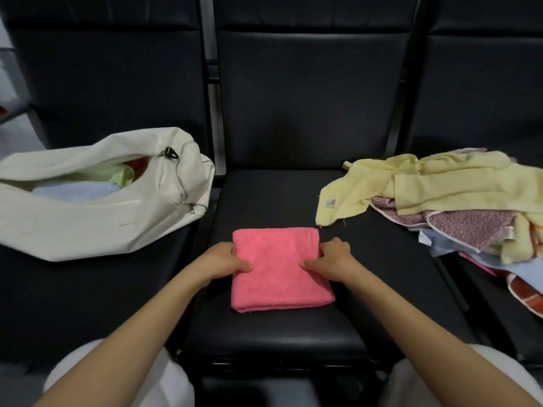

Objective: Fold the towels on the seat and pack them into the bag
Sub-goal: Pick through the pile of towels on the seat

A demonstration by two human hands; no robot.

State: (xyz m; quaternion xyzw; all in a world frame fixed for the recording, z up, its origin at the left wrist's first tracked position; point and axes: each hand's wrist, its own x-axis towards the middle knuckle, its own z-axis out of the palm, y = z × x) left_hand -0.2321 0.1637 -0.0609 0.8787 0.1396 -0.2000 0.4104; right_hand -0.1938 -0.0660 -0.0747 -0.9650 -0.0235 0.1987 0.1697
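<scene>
A pink towel [279, 271], folded into a neat rectangle, lies on the middle black seat [293, 342]. My left hand [224, 259] grips its left edge, thumb on top and fingers tucked under the side. My right hand [332, 259] grips the right edge the same way. On the left seat a white bag [97, 221] lies on its side with its zip open; folded green, blue and red towels show inside. A heap of unfolded towels [446, 201] covers the right seat, with a pale yellow one [411, 183] on top.
Dark seat backs [311, 92] rise behind all three seats. Metal frame gaps separate the seats. The yellow towel's corner hangs over onto the middle seat near the pink towel's far right corner. My knees in white trousers [117, 374] are at the bottom.
</scene>
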